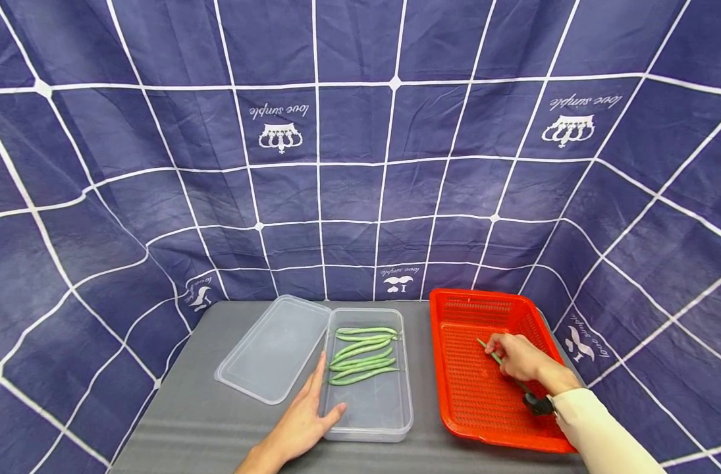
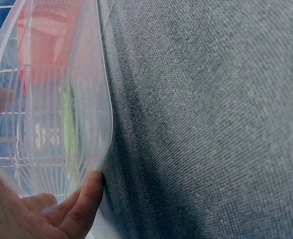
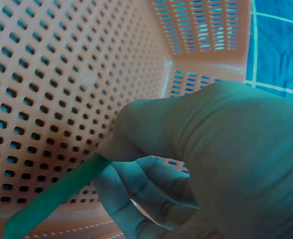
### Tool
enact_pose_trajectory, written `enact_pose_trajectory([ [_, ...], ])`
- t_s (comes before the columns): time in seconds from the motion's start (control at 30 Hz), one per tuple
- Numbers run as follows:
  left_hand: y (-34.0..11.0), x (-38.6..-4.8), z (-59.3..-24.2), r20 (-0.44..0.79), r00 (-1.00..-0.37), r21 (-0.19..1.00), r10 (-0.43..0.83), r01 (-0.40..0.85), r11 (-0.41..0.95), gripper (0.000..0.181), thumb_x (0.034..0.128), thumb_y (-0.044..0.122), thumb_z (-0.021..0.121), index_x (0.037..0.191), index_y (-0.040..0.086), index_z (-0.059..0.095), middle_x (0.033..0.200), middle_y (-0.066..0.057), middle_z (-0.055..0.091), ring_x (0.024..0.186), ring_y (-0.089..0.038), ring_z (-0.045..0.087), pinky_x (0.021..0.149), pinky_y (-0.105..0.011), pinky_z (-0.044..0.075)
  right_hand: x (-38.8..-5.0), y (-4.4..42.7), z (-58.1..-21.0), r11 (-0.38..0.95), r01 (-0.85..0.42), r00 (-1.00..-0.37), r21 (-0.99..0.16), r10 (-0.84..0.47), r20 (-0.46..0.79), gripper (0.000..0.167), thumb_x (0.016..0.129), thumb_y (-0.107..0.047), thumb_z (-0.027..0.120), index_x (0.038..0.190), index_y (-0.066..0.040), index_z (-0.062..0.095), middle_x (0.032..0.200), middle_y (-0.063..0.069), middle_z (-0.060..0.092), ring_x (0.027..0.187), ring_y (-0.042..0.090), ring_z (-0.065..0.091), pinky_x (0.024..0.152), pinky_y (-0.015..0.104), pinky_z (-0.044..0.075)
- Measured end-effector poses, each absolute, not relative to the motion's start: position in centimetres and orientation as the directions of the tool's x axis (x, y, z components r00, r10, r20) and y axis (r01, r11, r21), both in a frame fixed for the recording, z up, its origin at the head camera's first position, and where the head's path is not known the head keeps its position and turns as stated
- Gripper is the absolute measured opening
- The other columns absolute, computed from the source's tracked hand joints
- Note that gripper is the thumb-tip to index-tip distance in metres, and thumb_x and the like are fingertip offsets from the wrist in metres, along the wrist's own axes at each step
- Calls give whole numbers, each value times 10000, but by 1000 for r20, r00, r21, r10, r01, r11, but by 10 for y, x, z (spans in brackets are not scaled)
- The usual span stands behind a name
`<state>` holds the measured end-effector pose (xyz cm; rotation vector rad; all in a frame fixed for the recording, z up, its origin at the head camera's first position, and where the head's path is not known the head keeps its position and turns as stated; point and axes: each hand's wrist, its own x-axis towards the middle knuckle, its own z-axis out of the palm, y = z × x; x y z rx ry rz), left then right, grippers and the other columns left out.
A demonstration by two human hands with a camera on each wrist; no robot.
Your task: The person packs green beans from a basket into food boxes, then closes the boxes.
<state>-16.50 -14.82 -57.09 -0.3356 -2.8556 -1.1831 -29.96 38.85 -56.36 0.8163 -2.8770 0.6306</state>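
Note:
A green bean [image 3: 57, 196] is pinched between the thumb and fingers of my right hand [image 1: 517, 359], inside the red plastic basket [image 1: 455, 408]. In the right wrist view, one end of the bean sticks out past the thumb. My left hand [image 1: 303, 415] lies along the left side of the clear plastic container [image 1: 369, 421], its fingers extended and touching the wall. Several green beans [image 1: 363, 362] lie side by side across the far half of that container. Through the container's wall in the left wrist view, the beans [image 2: 69, 134] show as a green streak.
A clear flat lid [image 1: 274, 352] lies on the grey table [image 1: 176, 408], left of the container. Blue cloth [image 1: 354, 191] with white grid lines hangs behind and at both sides. The basket stands to the container's right, a strip of table between them.

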Motion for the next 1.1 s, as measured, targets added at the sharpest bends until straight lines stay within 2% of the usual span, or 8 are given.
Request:
enact_pose_trajectory([
  [0.07, -149, -165, -571, 111, -976, 694, 185, 209, 689, 1167, 1033, 461, 862, 1889, 124, 144, 1874, -221, 414, 1711, -416, 471, 1361, -665, 425, -299, 386, -560, 772, -518, -855, -369, -479, 197, 482, 644, 126, 765, 1019, -174, 730, 773, -177, 660, 711, -42, 545, 640, 235, 462],
  [0.23, -149, -166, -569, 116, -975, 695, 190, 216, 686, 1157, 1036, 440, 864, 1886, 109, 152, 1882, -210, 404, 1717, -405, 464, 1364, -657, 423, -280, 363, -522, 770, -510, -860, -383, -470, 201, 473, 666, 139, 802, 1069, -100, 743, 756, -91, 650, 694, -3, 506, 652, 279, 465],
  [0.4, -148, -165, -569, 104, -977, 697, 188, 206, 687, 1157, 1040, 449, 860, 1886, 109, 148, 1878, -216, 409, 1714, -406, 467, 1361, -658, 427, -269, 343, -498, 804, -482, -876, -350, -448, 177, 471, 699, 143, 826, 1087, -112, 746, 779, -80, 646, 719, -33, 490, 693, 257, 471],
  [0.7, -150, -165, -568, 121, -973, 698, 197, 225, 679, 1152, 1037, 442, 858, 1882, 98, 156, 1863, -241, 423, 1702, -451, 479, 1354, -683, 426, -266, 327, -489, 763, -521, -853, -382, -472, 221, 475, 707, 136, 809, 1115, -99, 746, 836, -74, 667, 745, 1, 562, 691, 249, 485],
  [0.83, -150, -164, -568, 132, -970, 704, 205, 238, 669, 1143, 1041, 440, 856, 1879, 87, 164, 1842, -267, 443, 1686, -497, 489, 1334, -719, 426, -263, 319, -483, 757, -540, -842, -368, -484, 240, 503, 696, 140, 778, 1140, -95, 765, 903, -71, 731, 817, 58, 655, 714, 272, 543],
  [0.93, -151, -163, -568, 124, -972, 707, 201, 229, 669, 1147, 1040, 446, 856, 1884, 107, 157, 1842, -252, 450, 1684, -487, 495, 1330, -717, 433, -261, 315, -480, 757, -545, -839, -362, -488, 242, 516, 704, 146, 778, 1158, -98, 772, 941, -74, 753, 857, 101, 703, 744, 287, 574],
  [1.1, -150, -163, -568, 126, -971, 711, 204, 232, 664, 1143, 1040, 437, 858, 1883, 109, 159, 1836, -249, 460, 1678, -488, 502, 1322, -722, 440, -258, 309, -473, 752, -549, -836, -364, -489, 250, 507, 733, 142, 820, 1169, -112, 768, 966, -70, 763, 853, 99, 693, 748, 295, 586],
])
